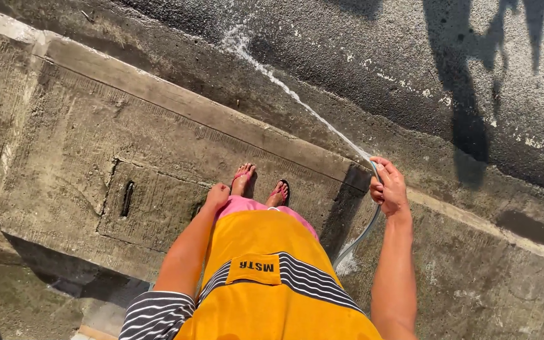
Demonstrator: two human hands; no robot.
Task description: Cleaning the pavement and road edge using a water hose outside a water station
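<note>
**Desk:** Midday, a concrete kerb (177,101) beside wet asphalt (360,56). Your right hand (390,189) is wrapped tight round the end of a grey hose (361,236), thumb seemingly pressed over the mouth. A thin jet of water (284,88) arcs away up and left onto the road. The hose drops from your fist, curving down past your right side to the slab.

**Field:** And your left hand (216,196)?

**Desk:** It hangs at your hip against the pink shorts (240,204), fingers loosely curled, holding nothing. Your feet, in sandals (279,191), stand on the slab just short of the kerb edge, beside a square cover plate (152,201) with a slot in it.

**Field:** What could go wrong for you here?

**Desk:** As we read it, three things. The slab by your right foot already looks damp where the hose lies, and open sandals on wet concrete near a step down invite a slip. If your thumb eases off the mouth, the jet would likely collapse and splash back over your yellow apron (266,296) and legs. And the slack hose trailing near your feet could catch an ankle if you turn without looking.
</note>
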